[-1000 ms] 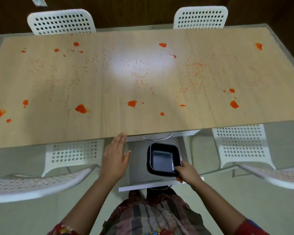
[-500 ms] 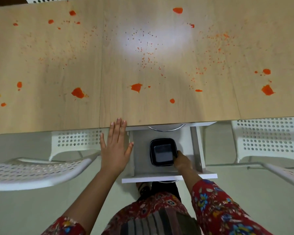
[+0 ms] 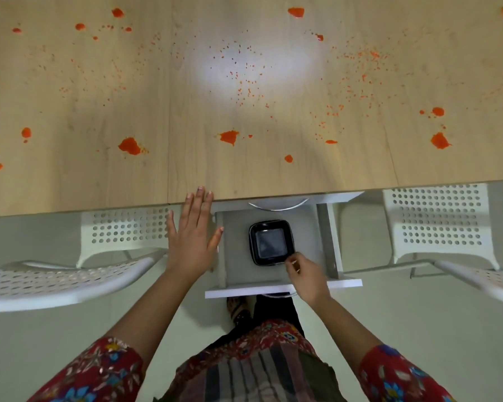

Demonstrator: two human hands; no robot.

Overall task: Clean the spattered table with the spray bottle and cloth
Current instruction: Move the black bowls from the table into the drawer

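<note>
The light wood table [image 3: 244, 178] is covered with orange blots, such as one [image 3: 229, 136] near the front edge, and fine orange specks. Under its front edge a white drawer [image 3: 235, 256] stands pulled out, and a black square tray [image 3: 270, 242] lies inside it. My left hand [image 3: 190, 236] is flat with straight fingers, its fingertips at the table's front edge beside the drawer. My right hand [image 3: 305, 274] has curled fingers at the tray's near right corner and pinches its rim. No spray bottle or cloth is in view.
White perforated chairs are tucked under the table at the left [image 3: 122, 227] and the right [image 3: 436, 221]. Two more white chair backs flank me, one at the near left [image 3: 55, 280] and one at the near right [image 3: 476, 280]. The floor is pale.
My right hand has lowered the black tray from above the drawer onto the drawer's floor. The view has tilted down and closer to the table. My left hand stays at the table edge.
</note>
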